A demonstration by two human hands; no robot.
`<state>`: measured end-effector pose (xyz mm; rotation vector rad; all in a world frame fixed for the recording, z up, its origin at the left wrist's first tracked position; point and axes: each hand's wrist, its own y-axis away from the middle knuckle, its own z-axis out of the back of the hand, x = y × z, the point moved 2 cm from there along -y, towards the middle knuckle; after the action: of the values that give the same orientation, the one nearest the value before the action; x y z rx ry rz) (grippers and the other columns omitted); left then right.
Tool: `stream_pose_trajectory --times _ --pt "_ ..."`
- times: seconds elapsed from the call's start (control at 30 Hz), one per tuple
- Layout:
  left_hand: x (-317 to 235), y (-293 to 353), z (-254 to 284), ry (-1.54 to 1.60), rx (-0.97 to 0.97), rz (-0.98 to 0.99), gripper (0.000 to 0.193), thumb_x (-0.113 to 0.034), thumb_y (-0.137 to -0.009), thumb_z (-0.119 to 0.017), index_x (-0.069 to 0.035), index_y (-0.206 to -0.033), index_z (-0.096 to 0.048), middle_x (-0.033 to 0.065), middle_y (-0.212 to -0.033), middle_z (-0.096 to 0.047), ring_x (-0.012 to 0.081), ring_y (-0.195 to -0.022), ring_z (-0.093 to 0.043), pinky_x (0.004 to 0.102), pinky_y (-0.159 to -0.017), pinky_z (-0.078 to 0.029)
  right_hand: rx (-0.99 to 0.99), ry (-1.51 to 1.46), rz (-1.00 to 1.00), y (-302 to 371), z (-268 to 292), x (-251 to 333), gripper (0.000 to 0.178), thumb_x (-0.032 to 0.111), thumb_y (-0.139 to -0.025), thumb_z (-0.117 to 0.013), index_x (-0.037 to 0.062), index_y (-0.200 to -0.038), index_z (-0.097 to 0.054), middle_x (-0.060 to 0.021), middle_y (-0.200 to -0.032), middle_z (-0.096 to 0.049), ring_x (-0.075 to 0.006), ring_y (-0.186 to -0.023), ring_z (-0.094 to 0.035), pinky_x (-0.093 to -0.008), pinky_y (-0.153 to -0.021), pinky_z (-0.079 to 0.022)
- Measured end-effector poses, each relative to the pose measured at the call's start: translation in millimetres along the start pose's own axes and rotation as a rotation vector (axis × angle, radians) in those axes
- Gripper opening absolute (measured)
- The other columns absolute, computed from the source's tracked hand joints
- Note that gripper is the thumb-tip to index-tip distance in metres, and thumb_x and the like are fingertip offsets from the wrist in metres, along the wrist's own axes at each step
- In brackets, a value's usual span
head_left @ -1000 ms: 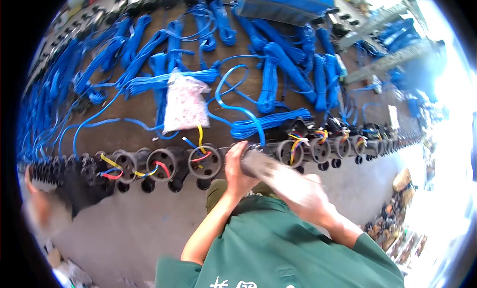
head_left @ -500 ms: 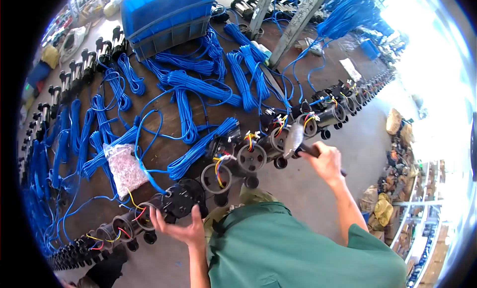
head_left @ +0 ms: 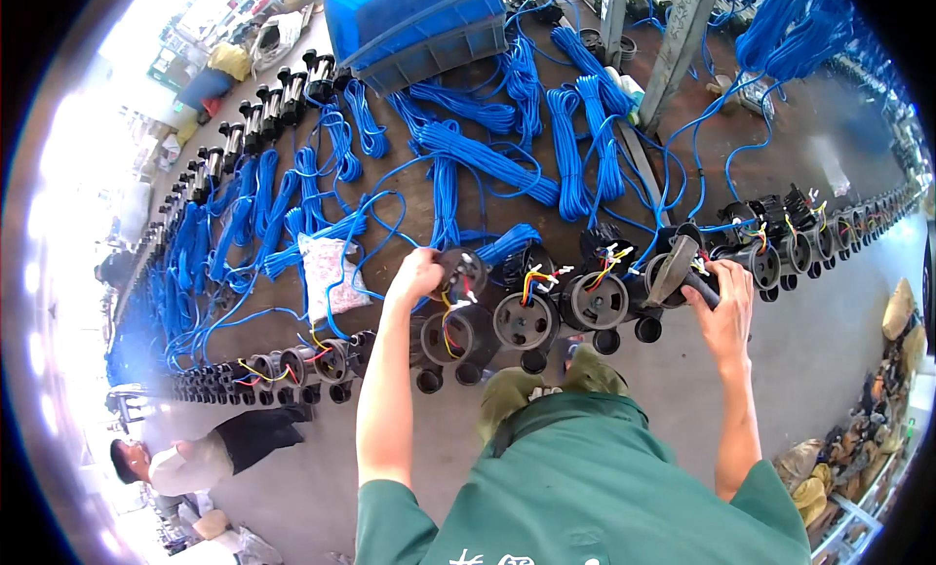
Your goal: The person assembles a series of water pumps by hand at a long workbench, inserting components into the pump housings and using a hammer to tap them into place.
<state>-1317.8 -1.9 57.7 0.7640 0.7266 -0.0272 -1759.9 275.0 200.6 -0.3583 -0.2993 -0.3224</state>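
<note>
Along the front edge of your brown, flat tabletop point(head_left: 790, 165) runs a row of grey, round, open-ended housings point(head_left: 597, 302). Your right hand point(head_left: 726, 311) grips the dark handle of a broad-headed grey mallet point(head_left: 675, 271), beside one housing; it looks hefty and rigid, best held there. Your left hand point(head_left: 419, 275) appears to pinch the left rim of a dark, round, stiff-looking cap point(head_left: 462, 272) above another housing; its thin, flexible yellow wire point(head_left: 448, 304) seems easily strained, so favour the rim.

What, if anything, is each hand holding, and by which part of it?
The left hand holds a round dark cap by its left edge; the right hand grips a grey-headed, hammer-like tool by its dark handle.
</note>
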Motion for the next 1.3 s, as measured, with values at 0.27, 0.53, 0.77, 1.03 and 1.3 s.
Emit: stream_pose_trajectory --times 0.27,0.53,0.77,1.03,1.3 --pt "-93 147 25 0.465 -0.530 -0.683 0.046 0.011 -0.082 -0.058 0.000 -0.125 -0.067 0.0101 -0.107 -0.075 0.0179 -0.096 -0.071 0.0319 -0.089 -0.055 0.896 -1.177 -0.173 -64 -101 177 0.060 0.058 -0.105 -0.055 0.0004 -0.112 -0.071 -0.0065 -0.097 -0.073 -0.0188 -0.089 -0.067 -0.0344 -0.083 -0.053" --pt "-73 192 -6 -0.071 -0.812 -0.838 0.071 0.013 -0.069 -0.064 -0.005 -0.138 -0.055 0.0227 -0.129 -0.050 0.0455 -0.118 -0.056 0.0498 -0.096 -0.052 1.120 -1.689 -0.575 -95 -172 292 0.045 0.041 -0.101 -0.067 -0.0001 -0.119 -0.065 -0.0094 -0.105 -0.074 -0.0177 -0.091 -0.070 -0.0325 -0.085 -0.056" --pt "-49 178 2 -0.532 -0.933 -0.979 0.066 0.009 -0.079 -0.070 -0.008 -0.142 -0.056 0.0231 -0.134 -0.052 0.0438 -0.117 -0.062 0.0483 -0.093 -0.056 1.288 -1.080 -0.326 -101 -152 284 0.040 0.043 -0.099 -0.074 0.0041 -0.108 -0.072 -0.0036 -0.094 -0.072 -0.0132 -0.078 -0.069 -0.0310 -0.071 -0.058" --pt "-32 182 -18 -0.002 -0.498 -0.504 0.081 -0.025 -0.071 -0.090 0.004 -0.137 -0.054 0.0274 -0.136 -0.058 0.0423 -0.129 -0.057 0.0467 -0.113 -0.044 1.138 -1.090 -0.490 -83 -171 258 0.036 0.039 -0.103 -0.070 0.0032 -0.109 -0.069 -0.0037 -0.093 -0.071 -0.0131 -0.078 -0.070 -0.0329 -0.068 -0.058" --pt "0 171 -56 -0.324 -0.734 -0.434 0.059 -0.026 -0.073 -0.088 0.003 -0.118 -0.064 0.0157 -0.122 -0.062 0.0329 -0.117 -0.059 0.0447 -0.099 -0.049 1.060 -1.447 -0.330 -55 -173 271 0.036 0.035 -0.107 -0.063 0.0007 -0.113 -0.068 -0.0122 -0.111 -0.077 -0.0174 -0.094 -0.074 -0.0326 -0.086 -0.060"
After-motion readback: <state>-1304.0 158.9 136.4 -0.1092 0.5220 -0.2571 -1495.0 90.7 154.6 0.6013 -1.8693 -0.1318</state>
